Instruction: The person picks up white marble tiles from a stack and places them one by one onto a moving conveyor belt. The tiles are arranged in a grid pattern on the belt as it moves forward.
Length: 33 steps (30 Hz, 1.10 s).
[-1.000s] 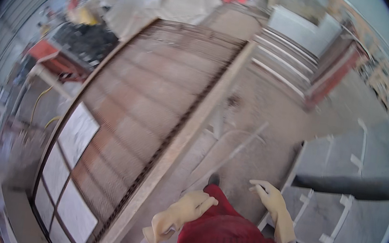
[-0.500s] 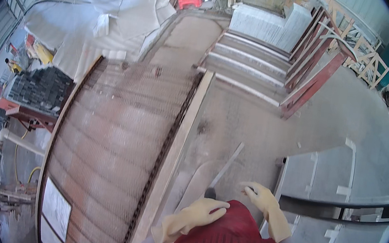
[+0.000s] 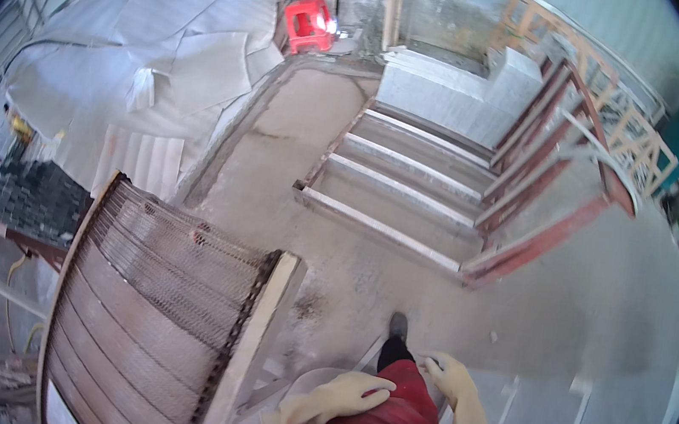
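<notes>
A cream rubber glove covers my left hand (image 3: 339, 401), which hovers over the red apron (image 3: 409, 401) at my front. Its fingers stretch forward with the thumb apart, and nothing is in them. My right hand (image 3: 454, 387), gloved the same way, is on the other side of the apron. Loosely bent and apart, its fingers hold nothing that I can see. Left of my left hand runs a mesh conveyor belt (image 3: 148, 294) with a chain along its side and a pale side rail (image 3: 254, 338). One dark shoe (image 3: 398, 324) shows on the floor ahead.
Ahead stands a red metal rack (image 3: 512, 269) with pale crossbars, with white blocks (image 3: 450, 89) behind it. At the far left are a red stool (image 3: 309, 24) and grey-white sheeting (image 3: 167, 26). Grey slabs (image 3: 613, 411) lie at right; dark small blocks (image 3: 41, 198) are stacked at left.
I have moved forward: the conveyor's end and the rack are now lower in view, and a leg with a dark shoe is stepping out ahead. Both hands keep nearly the same pose.
</notes>
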Each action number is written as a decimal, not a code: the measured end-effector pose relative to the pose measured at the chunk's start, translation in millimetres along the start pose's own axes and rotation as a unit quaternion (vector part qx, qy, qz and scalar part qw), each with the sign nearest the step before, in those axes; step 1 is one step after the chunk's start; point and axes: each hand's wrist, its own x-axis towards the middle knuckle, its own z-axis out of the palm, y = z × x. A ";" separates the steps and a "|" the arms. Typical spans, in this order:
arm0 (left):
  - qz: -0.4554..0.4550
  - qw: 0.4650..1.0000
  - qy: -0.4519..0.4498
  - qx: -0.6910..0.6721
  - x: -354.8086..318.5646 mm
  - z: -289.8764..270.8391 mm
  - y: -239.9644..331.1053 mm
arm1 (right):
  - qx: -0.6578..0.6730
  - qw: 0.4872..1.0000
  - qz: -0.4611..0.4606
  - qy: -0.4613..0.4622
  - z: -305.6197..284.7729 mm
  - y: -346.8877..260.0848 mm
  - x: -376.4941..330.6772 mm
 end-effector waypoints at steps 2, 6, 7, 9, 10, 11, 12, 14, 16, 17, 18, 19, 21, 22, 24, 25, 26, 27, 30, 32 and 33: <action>-0.008 0.999 0.048 -0.023 53.0 -16.9 0.2 | -0.045 0.999 -0.010 0.005 -39.0 -1.8 49.3; 0.002 0.994 0.104 0.020 124.6 -83.5 42.2 | 0.047 0.999 -0.010 -0.014 -111.3 -47.9 131.1; -0.005 0.993 0.113 0.020 137.3 -96.1 40.1 | 0.007 1.000 -0.014 -0.021 -121.7 -54.2 154.9; -0.039 0.988 0.147 -0.014 157.6 -123.6 48.4 | -0.067 0.997 -0.021 -0.022 -142.5 -63.5 196.0; -0.056 0.983 0.174 -0.026 162.2 -139.1 46.8 | -0.086 0.994 -0.059 -0.022 -145.3 -68.9 218.0; -0.070 0.980 0.186 -0.026 166.1 -145.6 39.0 | -0.105 0.990 -0.097 -0.023 -145.3 -70.1 234.5; -0.069 0.974 0.212 -0.038 168.0 -152.9 34.2 | -0.118 0.982 -0.147 -0.023 -141.6 -77.9 254.6; -0.069 0.967 0.242 -0.034 173.1 -163.6 14.8 | -0.090 0.984 -0.133 -0.083 -131.5 -103.4 286.9; -0.072 0.960 0.269 -0.042 180.9 -184.2 10.2 | -0.133 0.975 -0.077 -0.160 -125.2 -139.0 314.6; -0.089 0.958 0.266 -0.055 184.6 -202.5 10.1 | -0.150 0.969 -0.092 -0.176 -115.9 -144.5 332.2; -0.104 0.958 0.259 -0.070 188.8 -217.8 6.7 | -0.167 0.962 -0.103 -0.188 -106.6 -151.0 351.8; -0.111 0.950 0.277 -0.088 189.5 -226.2 -0.9 | -0.189 0.949 -0.124 -0.218 -98.8 -169.2 367.8; -0.098 0.939 0.318 -0.083 194.0 -248.4 -23.9 | -0.230 0.921 -0.159 -0.270 -81.9 -207.3 396.7; -0.088 0.935 0.333 -0.082 190.7 -263.4 -32.6 | -0.254 0.910 -0.174 -0.278 -70.8 -230.0 411.1; -0.125 0.916 0.375 -0.063 179.2 -293.6 -44.8 | -0.309 0.883 -0.199 -0.292 -55.8 -274.6 436.8; -0.144 0.904 0.398 -0.059 176.4 -305.9 -48.7 | -0.339 0.854 -0.251 -0.304 -43.4 -294.2 457.1; -0.166 0.889 0.423 -0.055 172.8 -316.6 -53.0 | -0.326 0.852 -0.269 -0.310 -34.1 -312.8 470.5; -0.153 0.867 0.463 -0.099 172.9 -322.0 -63.3 | -0.316 0.844 -0.288 -0.323 -25.5 -338.7 480.5; -0.137 0.820 0.546 -0.104 162.2 -346.2 -86.3 | -0.325 0.827 -0.305 -0.342 6.0 -394.7 512.4; -0.211 0.790 0.557 -0.146 138.9 -365.8 -71.1 | -0.310 0.812 -0.323 -0.374 40.9 -413.3 544.0; -0.223 0.769 0.572 -0.176 128.4 -372.5 -62.4 | -0.320 0.787 -0.351 -0.393 59.3 -419.0 561.2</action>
